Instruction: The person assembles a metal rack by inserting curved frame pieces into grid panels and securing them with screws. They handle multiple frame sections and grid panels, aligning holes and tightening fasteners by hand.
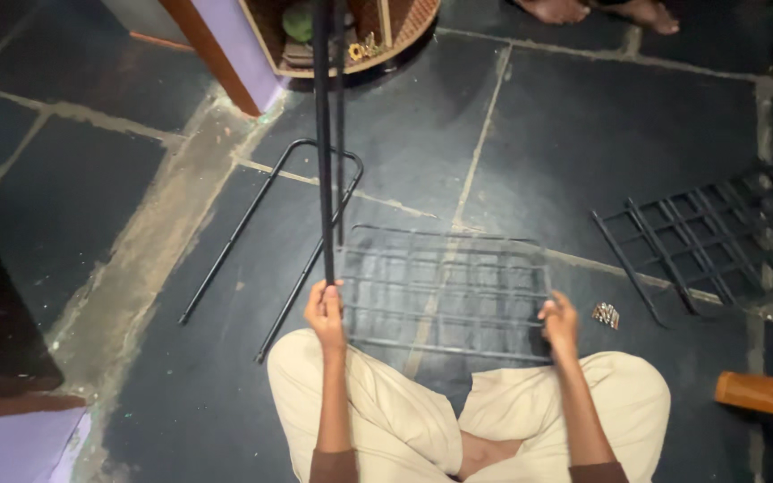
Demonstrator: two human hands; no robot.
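Two hands engaged: my left hand is closed around the upright black metal frame to keep it vertical, my right hand clasps the wire shelf at its right edge, level above the stone floor, a second wire rack lying apart.

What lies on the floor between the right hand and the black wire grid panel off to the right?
In the head view, a small heap of screws lies on the dark stone floor between the right hand and that black wire grid panel.
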